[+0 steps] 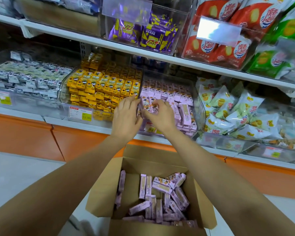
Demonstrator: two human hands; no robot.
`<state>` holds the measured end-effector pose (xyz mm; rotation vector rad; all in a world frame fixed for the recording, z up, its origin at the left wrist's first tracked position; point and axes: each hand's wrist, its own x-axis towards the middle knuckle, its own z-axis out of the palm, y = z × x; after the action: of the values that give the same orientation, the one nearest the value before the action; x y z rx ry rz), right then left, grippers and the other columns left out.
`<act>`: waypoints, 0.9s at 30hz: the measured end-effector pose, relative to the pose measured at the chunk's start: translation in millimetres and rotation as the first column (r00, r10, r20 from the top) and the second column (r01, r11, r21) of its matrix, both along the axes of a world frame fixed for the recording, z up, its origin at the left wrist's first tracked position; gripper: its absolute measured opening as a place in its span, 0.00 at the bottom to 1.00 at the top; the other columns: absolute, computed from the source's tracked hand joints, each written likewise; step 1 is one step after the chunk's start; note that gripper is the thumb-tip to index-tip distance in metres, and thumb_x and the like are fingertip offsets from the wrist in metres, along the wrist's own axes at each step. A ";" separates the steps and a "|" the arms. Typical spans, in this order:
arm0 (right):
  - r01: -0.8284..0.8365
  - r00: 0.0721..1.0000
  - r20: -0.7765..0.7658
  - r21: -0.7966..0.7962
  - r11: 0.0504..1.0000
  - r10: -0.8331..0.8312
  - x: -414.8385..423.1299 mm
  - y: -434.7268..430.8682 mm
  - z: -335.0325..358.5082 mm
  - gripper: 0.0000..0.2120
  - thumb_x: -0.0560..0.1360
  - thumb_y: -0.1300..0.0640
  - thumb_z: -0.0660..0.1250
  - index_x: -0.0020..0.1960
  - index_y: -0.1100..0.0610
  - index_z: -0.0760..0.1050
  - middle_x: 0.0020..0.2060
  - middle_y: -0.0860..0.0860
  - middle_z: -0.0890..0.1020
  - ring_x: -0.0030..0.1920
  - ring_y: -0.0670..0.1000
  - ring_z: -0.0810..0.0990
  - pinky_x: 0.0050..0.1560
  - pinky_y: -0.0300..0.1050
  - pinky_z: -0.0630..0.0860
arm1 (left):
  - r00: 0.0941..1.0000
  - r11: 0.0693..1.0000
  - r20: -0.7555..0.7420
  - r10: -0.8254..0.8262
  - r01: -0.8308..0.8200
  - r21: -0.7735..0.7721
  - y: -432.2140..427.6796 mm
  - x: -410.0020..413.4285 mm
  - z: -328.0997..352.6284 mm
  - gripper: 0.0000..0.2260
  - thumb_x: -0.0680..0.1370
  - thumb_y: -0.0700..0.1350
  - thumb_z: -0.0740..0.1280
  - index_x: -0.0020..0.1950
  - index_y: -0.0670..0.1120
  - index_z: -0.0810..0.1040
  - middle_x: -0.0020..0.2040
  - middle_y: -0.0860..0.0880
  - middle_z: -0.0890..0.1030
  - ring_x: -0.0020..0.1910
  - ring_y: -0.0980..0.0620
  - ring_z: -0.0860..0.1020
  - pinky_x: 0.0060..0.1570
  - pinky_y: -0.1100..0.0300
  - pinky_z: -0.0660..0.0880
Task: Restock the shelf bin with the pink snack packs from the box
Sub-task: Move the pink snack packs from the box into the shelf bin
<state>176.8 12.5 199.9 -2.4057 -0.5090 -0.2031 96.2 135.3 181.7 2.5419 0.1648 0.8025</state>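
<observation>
Clear shelf bin (198, 106): pink snack packs (169, 92) stacked in rows; right hand (157, 115) pinches front packs, left hand (126, 115) beside, fingers spread. Cardboard box (100, 193) below: loose pink packs (160, 201) inside

head | looks forward-down | close over box (107, 189) | faces shelf (160, 57)

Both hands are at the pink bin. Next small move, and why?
Probably set the pink packs the right hand pinches into the shelf bin and release; the left hand lies open beside them, and the box holds many more.
</observation>
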 end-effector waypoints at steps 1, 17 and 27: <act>-0.025 1.000 -0.001 0.002 1.000 0.025 0.6 0.9 -1.5 0.27 0.70 0.40 0.69 0.61 0.56 0.76 0.56 0.56 0.78 0.56 0.55 0.76 0.50 0.44 0.70 | 1.000 0.999 -0.010 -0.028 0.028 0.021 0.7 -0.2 -1.0 0.23 0.76 0.42 0.65 0.71 0.44 0.69 0.73 0.44 0.67 0.73 0.43 0.63 0.66 0.46 0.64; 0.089 0.991 0.114 -0.126 0.988 -0.074 21.7 -85.2 11.1 0.17 0.72 0.53 0.71 0.60 0.57 0.78 0.54 0.57 0.79 0.55 0.57 0.77 0.53 0.46 0.72 | 0.977 0.906 -0.181 -0.112 0.175 0.386 -18.2 14.9 -13.7 0.23 0.83 0.53 0.52 0.78 0.53 0.58 0.79 0.49 0.57 0.78 0.48 0.52 0.75 0.42 0.41; 0.029 0.998 -0.065 0.209 0.978 -0.016 5.6 -56.1 9.2 0.15 0.75 0.52 0.71 0.54 0.62 0.77 0.44 0.50 0.80 0.44 0.48 0.78 0.47 0.41 0.76 | 0.983 0.916 -0.161 -0.092 0.147 0.373 -18.5 13.2 -16.8 0.27 0.82 0.53 0.54 0.79 0.44 0.55 0.78 0.47 0.58 0.78 0.48 0.51 0.75 0.47 0.40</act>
<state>182.5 -43.6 209.0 -2.2055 -0.4104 -0.1812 109.4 116.8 164.8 2.9457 -0.1170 0.6594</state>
